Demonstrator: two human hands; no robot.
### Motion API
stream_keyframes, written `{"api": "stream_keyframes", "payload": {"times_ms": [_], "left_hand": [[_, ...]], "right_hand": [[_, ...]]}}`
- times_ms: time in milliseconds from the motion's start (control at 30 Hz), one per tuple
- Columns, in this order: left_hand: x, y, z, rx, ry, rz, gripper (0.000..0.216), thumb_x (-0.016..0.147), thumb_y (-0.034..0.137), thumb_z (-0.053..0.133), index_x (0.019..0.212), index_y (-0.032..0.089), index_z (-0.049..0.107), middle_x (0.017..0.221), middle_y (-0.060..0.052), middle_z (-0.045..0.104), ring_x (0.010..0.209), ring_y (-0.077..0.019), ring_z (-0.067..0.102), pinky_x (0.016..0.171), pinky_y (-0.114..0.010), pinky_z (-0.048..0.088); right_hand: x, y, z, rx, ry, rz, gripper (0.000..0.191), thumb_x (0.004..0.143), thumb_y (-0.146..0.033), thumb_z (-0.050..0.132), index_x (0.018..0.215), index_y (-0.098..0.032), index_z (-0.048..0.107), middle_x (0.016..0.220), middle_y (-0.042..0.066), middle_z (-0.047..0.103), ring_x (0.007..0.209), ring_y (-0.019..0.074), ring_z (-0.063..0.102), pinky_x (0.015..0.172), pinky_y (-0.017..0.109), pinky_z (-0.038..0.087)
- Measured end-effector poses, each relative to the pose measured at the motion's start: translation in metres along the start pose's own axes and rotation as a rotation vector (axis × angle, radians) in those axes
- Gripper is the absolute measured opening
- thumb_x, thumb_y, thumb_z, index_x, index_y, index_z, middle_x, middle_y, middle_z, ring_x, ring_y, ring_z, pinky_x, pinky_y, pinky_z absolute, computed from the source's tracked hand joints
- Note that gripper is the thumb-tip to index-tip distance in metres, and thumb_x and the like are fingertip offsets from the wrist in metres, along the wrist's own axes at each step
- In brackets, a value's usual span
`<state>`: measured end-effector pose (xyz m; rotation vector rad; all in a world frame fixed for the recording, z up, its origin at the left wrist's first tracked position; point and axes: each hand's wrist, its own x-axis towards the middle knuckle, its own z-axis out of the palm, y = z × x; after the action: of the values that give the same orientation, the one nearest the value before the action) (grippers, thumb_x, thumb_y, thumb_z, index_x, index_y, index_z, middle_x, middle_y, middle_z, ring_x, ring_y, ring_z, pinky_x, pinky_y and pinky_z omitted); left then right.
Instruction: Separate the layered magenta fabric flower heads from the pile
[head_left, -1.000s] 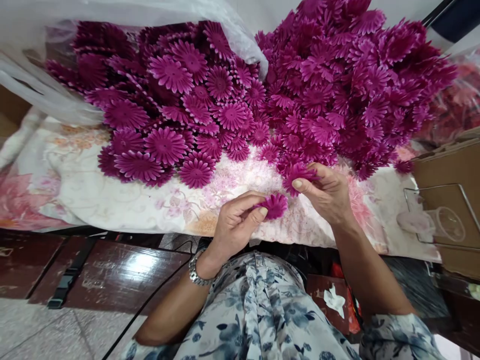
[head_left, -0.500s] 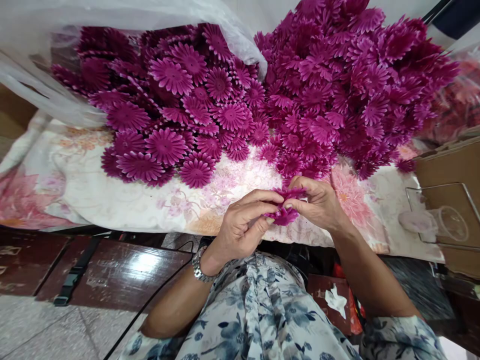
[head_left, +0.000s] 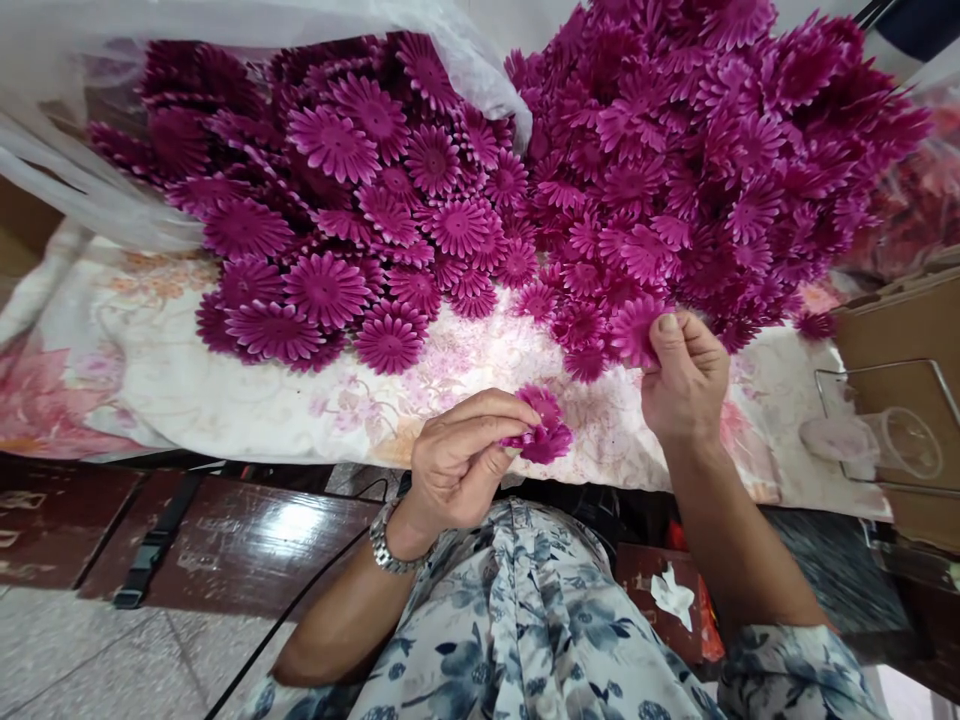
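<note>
My left hand [head_left: 457, 460] pinches a small stack of magenta fabric flower pieces [head_left: 541, 432] just above the near edge of a floral cloth [head_left: 150, 380]. My right hand [head_left: 686, 375] is up at the foot of the right flower heap [head_left: 712, 150], thumb and fingers closed on one magenta flower piece [head_left: 634, 328] at the heap's edge. A second heap of larger flat flowers [head_left: 330, 190] spills from a clear plastic bag [head_left: 67, 170] at the left.
A cardboard box [head_left: 900, 340] with a wire frame and a clear plastic cup [head_left: 896, 445] stands at the right. Red flowers in a bag [head_left: 922, 200] lie behind it. Below the cloth is dark wooden furniture [head_left: 225, 540] and a black cable.
My hands were together joining two flower pieces; now the right hand has moved up to the right heap and gripped another piece, while the left keeps the joined stack.
</note>
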<state>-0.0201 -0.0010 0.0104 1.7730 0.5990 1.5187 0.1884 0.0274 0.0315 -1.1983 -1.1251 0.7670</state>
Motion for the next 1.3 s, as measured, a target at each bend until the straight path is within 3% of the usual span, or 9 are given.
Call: {"api": "stream_keyframes", "payload": {"times_ms": [300, 400, 533, 667, 800, 933, 1033, 1167, 1300], "left_hand": [[0.003, -0.002, 0.002, 0.053, -0.066, 0.140, 0.026, 0.076, 0.003, 0.054, 0.097, 0.013, 0.066, 0.091, -0.014, 0.072, 0.082, -0.0198, 0.067, 0.075, -0.036, 0.055], [0.004, -0.001, 0.003, 0.098, -0.106, 0.182, 0.031, 0.074, 0.000, 0.052, 0.098, 0.012, 0.065, 0.090, -0.013, 0.072, 0.084, -0.0193, 0.068, 0.078, -0.035, 0.055], [0.004, 0.001, 0.003, 0.114, -0.114, 0.096, 0.034, 0.075, 0.001, 0.052, 0.105, 0.014, 0.064, 0.108, -0.016, 0.068, 0.098, -0.0211, 0.065, 0.081, -0.034, 0.055], [0.001, 0.000, 0.007, 0.001, 0.056, -0.218, 0.026, 0.080, 0.009, 0.055, 0.100, 0.019, 0.068, 0.114, -0.011, 0.066, 0.103, -0.0208, 0.062, 0.087, -0.032, 0.050], [0.002, -0.002, 0.015, -0.323, 0.252, -0.585, 0.012, 0.082, 0.022, 0.059, 0.086, 0.018, 0.069, 0.084, -0.004, 0.066, 0.077, -0.0143, 0.059, 0.071, -0.025, 0.047], [0.012, 0.000, 0.020, -0.593, 0.463, -0.792, 0.016, 0.068, 0.026, 0.071, 0.065, 0.015, 0.059, 0.059, 0.003, 0.052, 0.055, -0.0068, 0.045, 0.057, -0.019, 0.039], [0.019, 0.001, 0.021, -0.656, 0.518, -0.884, 0.020, 0.059, 0.023, 0.074, 0.067, 0.016, 0.057, 0.058, 0.004, 0.051, 0.053, -0.0058, 0.044, 0.054, -0.018, 0.036], [0.021, 0.002, 0.025, -0.657, 0.475, -0.924, 0.019, 0.058, 0.020, 0.073, 0.068, 0.016, 0.058, 0.056, 0.005, 0.053, 0.050, -0.0053, 0.045, 0.051, -0.017, 0.036], [0.019, 0.003, 0.030, -0.640, 0.446, -0.945, 0.017, 0.061, 0.021, 0.073, 0.074, 0.015, 0.064, 0.060, 0.003, 0.060, 0.054, -0.0059, 0.052, 0.058, -0.018, 0.042]], "right_hand": [[-0.013, -0.011, 0.007, 0.166, -0.610, 0.374, 0.023, 0.077, -0.043, 0.066, 0.084, -0.022, 0.061, 0.076, -0.001, 0.061, 0.068, 0.0114, 0.056, 0.064, 0.026, 0.046], [-0.022, -0.013, 0.018, 0.131, -0.633, 0.392, 0.021, 0.078, -0.040, 0.066, 0.079, -0.020, 0.059, 0.072, -0.002, 0.059, 0.063, 0.0088, 0.053, 0.061, 0.023, 0.044], [-0.007, -0.023, 0.023, -0.025, -0.461, 0.160, 0.018, 0.078, -0.032, 0.066, 0.071, -0.020, 0.055, 0.065, -0.005, 0.053, 0.057, 0.0071, 0.047, 0.053, 0.021, 0.041], [0.052, -0.035, 0.011, -0.250, -0.332, -0.156, 0.011, 0.083, -0.032, 0.060, 0.081, -0.021, 0.058, 0.071, -0.001, 0.060, 0.057, 0.0107, 0.054, 0.053, 0.027, 0.047], [0.107, -0.026, -0.011, -0.832, -0.112, -0.360, 0.026, 0.076, -0.028, 0.066, 0.099, -0.017, 0.062, 0.091, 0.008, 0.066, 0.082, 0.0210, 0.061, 0.075, 0.042, 0.051], [0.102, -0.018, -0.019, -1.025, 0.034, -0.623, 0.031, 0.080, -0.025, 0.060, 0.109, -0.016, 0.060, 0.109, 0.013, 0.063, 0.106, 0.0279, 0.056, 0.093, 0.050, 0.043], [0.066, -0.026, -0.011, -0.925, -0.043, -0.732, 0.019, 0.084, -0.022, 0.055, 0.101, -0.018, 0.062, 0.101, 0.010, 0.066, 0.099, 0.0241, 0.060, 0.087, 0.044, 0.048], [0.016, -0.034, 0.009, -0.739, -0.380, -0.763, 0.006, 0.083, -0.017, 0.059, 0.087, -0.019, 0.063, 0.079, 0.004, 0.067, 0.073, 0.0138, 0.062, 0.062, 0.026, 0.051], [-0.011, -0.022, 0.021, -0.680, -0.552, -0.690, 0.008, 0.084, -0.024, 0.060, 0.089, -0.017, 0.060, 0.077, 0.005, 0.063, 0.074, 0.0149, 0.058, 0.065, 0.029, 0.050]]}}
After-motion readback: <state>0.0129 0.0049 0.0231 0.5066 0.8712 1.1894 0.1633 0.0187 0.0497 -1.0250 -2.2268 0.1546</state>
